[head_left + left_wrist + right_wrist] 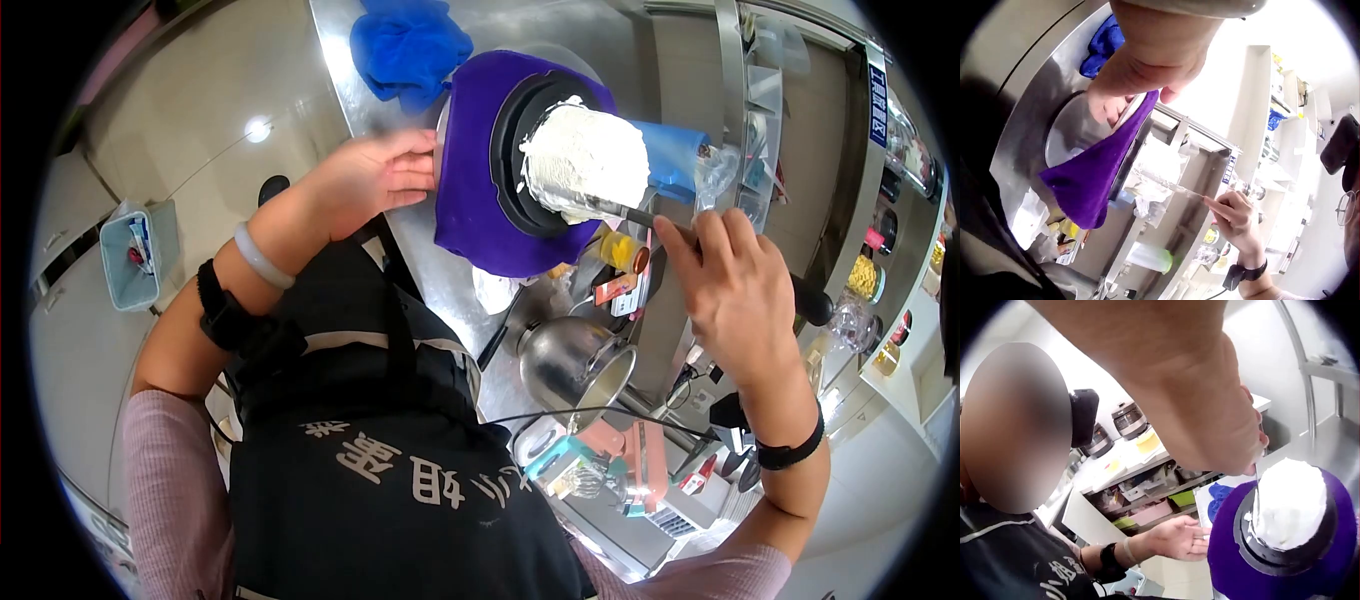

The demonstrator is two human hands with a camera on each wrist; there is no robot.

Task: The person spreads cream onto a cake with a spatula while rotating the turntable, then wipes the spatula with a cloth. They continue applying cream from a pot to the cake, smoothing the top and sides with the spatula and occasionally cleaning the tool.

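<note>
A cake coated in white cream sits on a black round base. Beneath the base, a purple cloth drapes over a round turntable, whose edge shows at the near side. My right hand grips the handle of an icing spatula, its blade lying against the side of the cream. At the turntable's near rim is my left hand, palm turned up and fingers nearly straight, fingertips right at the edge. In the right wrist view the spatula stands upright along the cream.
A crumpled blue cloth lies on the steel table beside the turntable. A metal bowl, a small jar with yellow contents and a pink kitchen scale-like device stand on the other side. Shelves with jars line the far side.
</note>
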